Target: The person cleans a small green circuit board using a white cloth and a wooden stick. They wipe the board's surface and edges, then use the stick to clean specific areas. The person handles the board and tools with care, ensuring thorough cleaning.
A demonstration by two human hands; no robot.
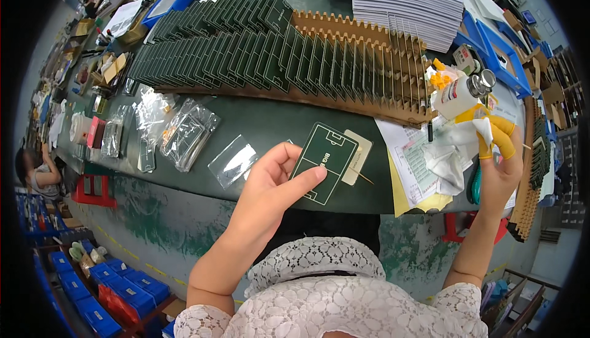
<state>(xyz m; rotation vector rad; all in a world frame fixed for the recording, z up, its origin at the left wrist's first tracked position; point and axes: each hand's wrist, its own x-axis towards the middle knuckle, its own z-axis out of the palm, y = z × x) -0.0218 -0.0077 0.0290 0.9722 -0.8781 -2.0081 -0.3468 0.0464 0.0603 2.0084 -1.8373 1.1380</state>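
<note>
From the head view, the left hand (273, 181) pinches a dark green card (324, 162) by its lower left edge, thumb on the near face and fingers behind it. The card is a thin flat rectangle with rounded corners, printed in white lines like a football pitch, with small white lettering near its middle; it is held tilted, its top leaning to the right, above the near edge of the table (258, 120). Just behind the card's right edge a pale tan tag (359, 153) peeks out, and a thin stick (364, 177) pokes out below it. The right hand (501, 160), with yellow finger cots on its fingertips, is closed on a crumpled white cloth (452, 153) and a white bottle (461, 95) with a metal cap, which points up and to the right. Left of the card grip lie clear plastic bags (232, 161) on the table. Beyond both hands a cardboard rack (362, 34) holds rows of similar green cards (246, 55) standing on edge. A stack of white sheets (405, 3) lies farther off, above the right hand.
</note>
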